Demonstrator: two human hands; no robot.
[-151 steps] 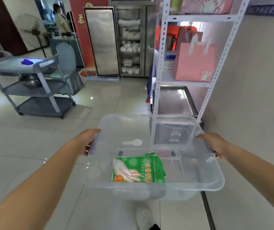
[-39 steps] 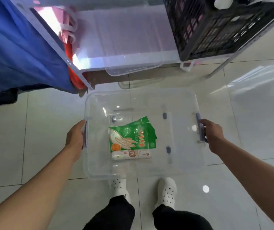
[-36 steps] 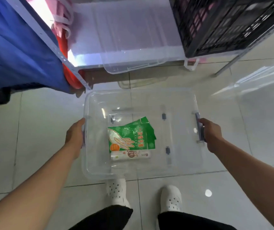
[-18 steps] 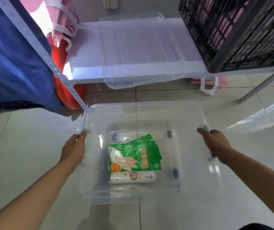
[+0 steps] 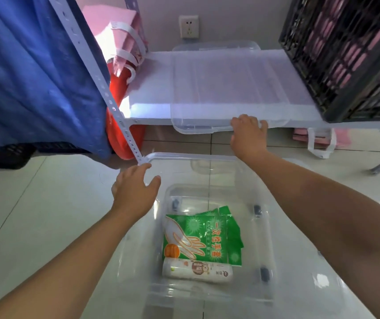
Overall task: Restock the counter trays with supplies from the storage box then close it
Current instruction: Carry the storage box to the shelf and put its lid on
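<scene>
2 items lie in your clear storage box (image 5: 248, 171), which sits on the floor tiles just below you: a green packet of gloves (image 5: 198, 238) flat on the bottom, and a white roll (image 5: 197, 271) touching its near edge. The box is open on top, so the closing step is not done. No counter trays show in this view, so you cannot confirm the restocking from here; with so little in the box, I judge that part is probably behind you and the lid is what remains.

Your left hand (image 5: 133, 192) is at the box's far left corner, fingers lightly bent over the rim, thumb spread toward the inside. It steadies the box rather than clamping it; whether the fingers truly close on the rim I cannot tell.

Farther out, your right arm stretches across the box to the clear lid (image 5: 216, 84) lying flat on the low white shelf (image 5: 147, 109), its front lip jutting past the shelf edge. Your right hand (image 5: 247, 132) grips that lip, fingers curled over the top, thumb hidden below.

Beside the lid stands a black crate (image 5: 345, 54); to the left hang blue cloth (image 5: 30, 72) and pink bags (image 5: 120, 38). The likely next move is drawing the lid toward you and over the box.
</scene>
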